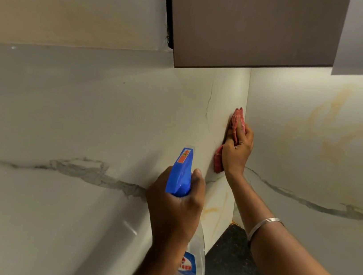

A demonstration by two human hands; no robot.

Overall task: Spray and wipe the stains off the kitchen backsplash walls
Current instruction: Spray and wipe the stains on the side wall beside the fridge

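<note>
My left hand [174, 206] grips the neck of a clear spray bottle [192, 269] with a blue trigger head [181, 172], its nozzle pointing up towards the left wall. My right hand [237, 149] presses a red cloth [237, 119] flat against the white marble-look backsplash [99, 114], right beside the inner corner where the two walls meet. Part of the cloth hangs out below my palm. Yellowish streaks mark the right wall [322, 124] and the corner strip lower down.
A brown wall cabinet [249, 30] hangs directly above the corner, its underside close over my right hand. A black speckled countertop [228, 260] lies below in the corner. A silver bangle [263, 225] sits on my right forearm.
</note>
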